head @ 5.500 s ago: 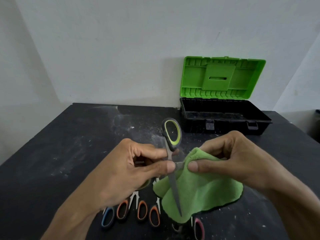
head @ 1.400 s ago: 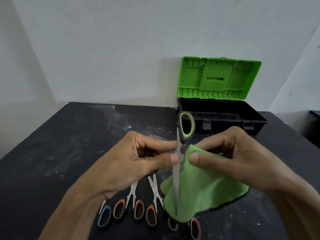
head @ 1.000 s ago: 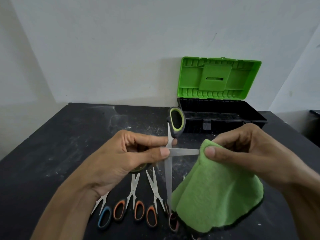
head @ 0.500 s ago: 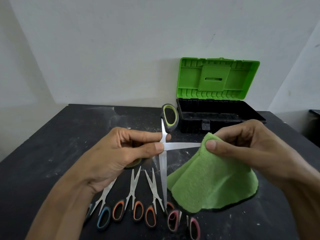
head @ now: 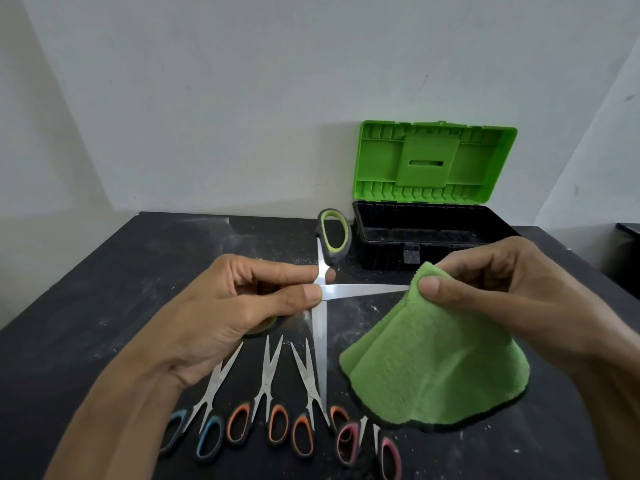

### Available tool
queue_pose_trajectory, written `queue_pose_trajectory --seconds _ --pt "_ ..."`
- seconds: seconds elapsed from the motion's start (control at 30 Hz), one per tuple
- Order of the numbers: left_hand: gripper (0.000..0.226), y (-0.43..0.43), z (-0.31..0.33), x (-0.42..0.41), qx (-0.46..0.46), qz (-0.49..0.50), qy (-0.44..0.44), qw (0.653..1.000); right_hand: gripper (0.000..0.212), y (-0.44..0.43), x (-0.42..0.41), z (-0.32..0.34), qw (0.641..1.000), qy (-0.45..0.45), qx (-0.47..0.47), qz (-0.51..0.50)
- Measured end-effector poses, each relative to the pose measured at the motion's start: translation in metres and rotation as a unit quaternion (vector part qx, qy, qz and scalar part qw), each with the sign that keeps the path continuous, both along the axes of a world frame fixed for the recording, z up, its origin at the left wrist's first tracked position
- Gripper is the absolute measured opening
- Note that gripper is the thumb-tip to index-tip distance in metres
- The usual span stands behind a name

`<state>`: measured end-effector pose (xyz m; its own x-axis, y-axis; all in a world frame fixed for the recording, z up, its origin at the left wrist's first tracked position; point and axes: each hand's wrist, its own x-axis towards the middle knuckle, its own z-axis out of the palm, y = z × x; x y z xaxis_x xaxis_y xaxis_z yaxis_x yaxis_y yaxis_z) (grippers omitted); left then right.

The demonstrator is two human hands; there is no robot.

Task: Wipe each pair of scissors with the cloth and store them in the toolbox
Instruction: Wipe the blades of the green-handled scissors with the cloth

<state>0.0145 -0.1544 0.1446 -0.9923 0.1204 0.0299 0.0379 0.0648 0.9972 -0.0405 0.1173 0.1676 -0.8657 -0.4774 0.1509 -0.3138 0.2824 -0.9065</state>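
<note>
My left hand (head: pixel 235 306) grips a large pair of scissors (head: pixel 332 237) with grey and lime handles near the pivot. Its blades are spread apart, one pointing right and one pointing down. My right hand (head: pixel 502 292) pinches the green cloth (head: pixel 433 368) around the tip of the blade that points right. The rest of the cloth hangs down to the black table (head: pixel 121 289). Behind, the toolbox (head: pixel 433 233) stands with its green lid (head: pixel 433 164) up and its black tray showing nothing inside.
Several small scissors lie in a row at the table's near edge: a blue-handled pair (head: pixel 204 424), two orange-handled pairs (head: pixel 263 410) (head: pixel 311 420) and a pink-handled pair (head: pixel 363 441). White walls stand behind the table. White dust speckles the table.
The scissor blades have been spread from closed to a right angle. My right hand slid the cloth outward along the sideways blade to its tip. The small scissors came further into view.
</note>
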Motion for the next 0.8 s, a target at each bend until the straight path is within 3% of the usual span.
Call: queue_pose_trajectory --seconds 0.23,0.8 --pt "0.035 0.0082 0.0034 -0.0005 0.001 -0.003 0.003 1.000 0.018 -0.0098 0.0044 0.0004 0.999 -0.014 -0.006 0.036" --pt "0.031 0.0014 0.0063 0.0019 -0.001 -0.012 0.009 1.000 0.022 -0.0019 0.0036 0.0051 1.000 0.003 -0.005 -0.003"
